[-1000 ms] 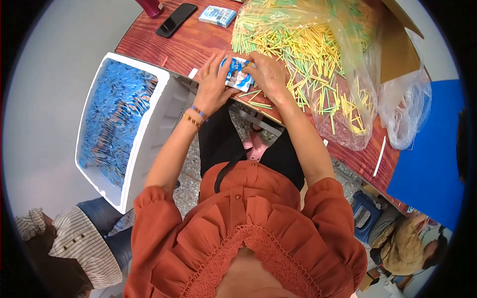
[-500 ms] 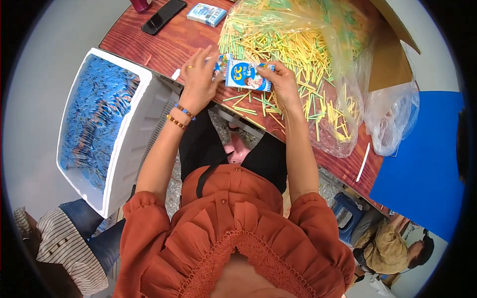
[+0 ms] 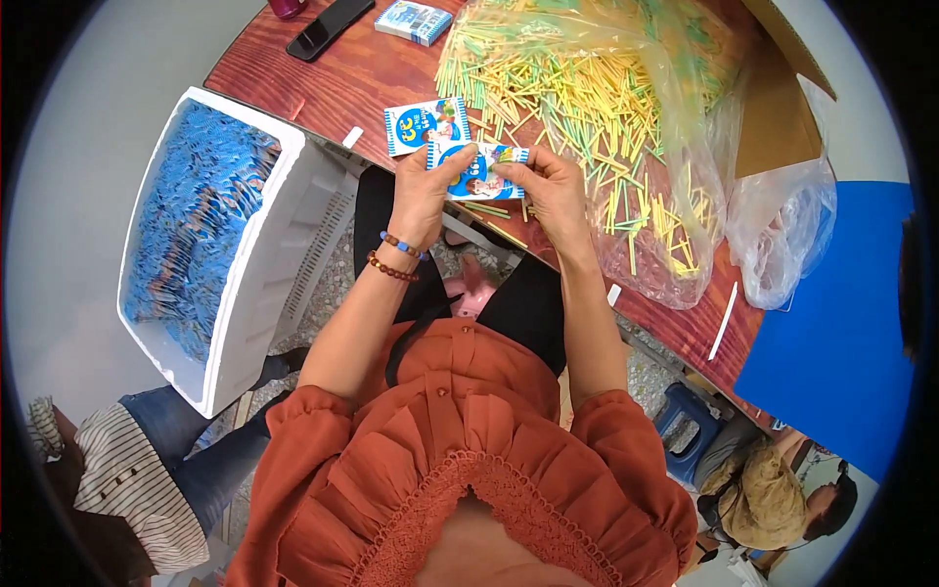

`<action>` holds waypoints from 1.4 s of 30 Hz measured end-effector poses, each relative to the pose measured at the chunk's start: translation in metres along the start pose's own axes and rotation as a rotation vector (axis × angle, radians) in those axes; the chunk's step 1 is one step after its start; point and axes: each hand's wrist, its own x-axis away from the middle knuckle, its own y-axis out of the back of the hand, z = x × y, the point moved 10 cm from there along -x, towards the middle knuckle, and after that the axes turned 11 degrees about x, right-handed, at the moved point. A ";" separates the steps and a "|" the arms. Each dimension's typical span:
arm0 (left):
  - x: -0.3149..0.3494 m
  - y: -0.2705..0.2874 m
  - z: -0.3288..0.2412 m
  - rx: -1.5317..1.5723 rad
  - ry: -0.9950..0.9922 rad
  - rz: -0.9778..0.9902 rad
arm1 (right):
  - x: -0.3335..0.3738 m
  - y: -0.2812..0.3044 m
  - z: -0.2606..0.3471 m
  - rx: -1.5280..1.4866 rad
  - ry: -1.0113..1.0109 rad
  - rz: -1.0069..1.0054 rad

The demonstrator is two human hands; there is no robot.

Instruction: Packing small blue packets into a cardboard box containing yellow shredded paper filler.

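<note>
Between my two hands is a small blue-and-white printed packet (image 3: pixel 476 174), held over the near table edge. My left hand (image 3: pixel 424 193) pinches its left side, thumb on top. The right hand (image 3: pixel 556 196) grips its right side, also with the thumb on top. Just beyond my left fingers a second packet (image 3: pixel 427 123) of the same kind lies flat on the wooden table. Loose yellow and green thin sticks (image 3: pixel 587 108) are heaped past my right hand, partly under a clear plastic bag (image 3: pixel 675 127).
At left stands a white foam box (image 3: pixel 245 254) full of blue packets (image 3: pixel 196 215). A black phone (image 3: pixel 330 29) and a stack of packets (image 3: pixel 413 22) lie at the table's far side. A cardboard box (image 3: pixel 782 117) and a blue board (image 3: pixel 831 313) are at right. Two people sit nearby.
My left hand has moved right and nearer, from the second packet onto the held one. The held packet has come nearer to me, and the second packet now shows whole on the table.
</note>
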 end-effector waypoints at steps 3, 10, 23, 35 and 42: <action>-0.001 0.008 0.003 0.006 -0.012 -0.054 | 0.000 0.001 0.002 0.030 0.018 -0.061; -0.003 0.016 0.006 0.150 0.023 -0.085 | 0.002 0.007 0.006 -0.113 0.083 -0.118; 0.001 0.006 0.023 0.060 0.265 0.024 | 0.023 -0.021 0.060 0.471 0.633 0.183; 0.006 0.012 0.027 -0.009 0.150 -0.024 | 0.039 -0.020 0.069 0.471 0.767 0.172; 0.006 0.015 0.022 0.035 0.129 -0.005 | 0.032 0.155 -0.012 0.458 0.151 -0.373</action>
